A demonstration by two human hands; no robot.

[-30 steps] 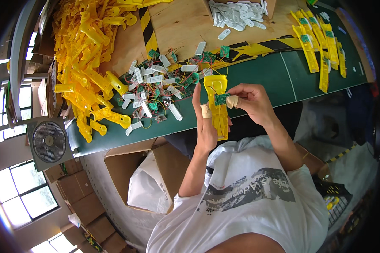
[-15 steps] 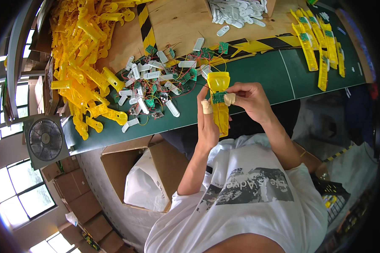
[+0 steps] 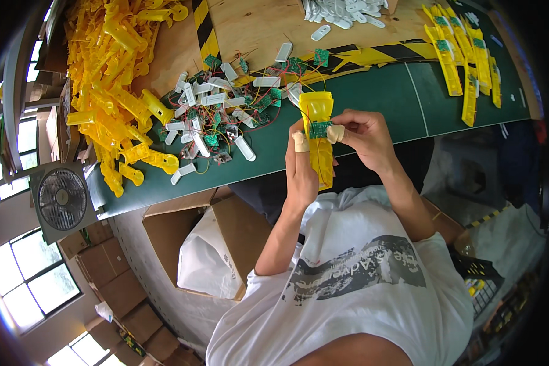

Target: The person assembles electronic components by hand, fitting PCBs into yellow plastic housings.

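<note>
Close to my body, at the table's near edge, my left hand (image 3: 301,165) is closed round a long yellow plastic housing (image 3: 321,160), its open side up. A small green circuit board (image 3: 319,130) lies across the middle of the housing, with thin wires running along it. My right hand (image 3: 367,138) pinches the board's right end between thumb and fingers. The left thumb is at the board's other end. Tan tape wraps both thumbs. Left of the hands spreads a tangle of white plastic pieces, green boards and wires (image 3: 213,99).
A big heap of yellow housings (image 3: 113,91) fills the table's left. Several yellow housings with boards (image 3: 463,55) lie at the right. White covers (image 3: 341,11) fill a box at the back. Black-and-yellow tape (image 3: 402,51) edges the wood. Below left stand a fan (image 3: 62,198) and a carton (image 3: 244,238).
The view has shifted slightly, so the table sits a little higher. My hands stay on the yellow housing, and the circuit board now lies more level across it.
</note>
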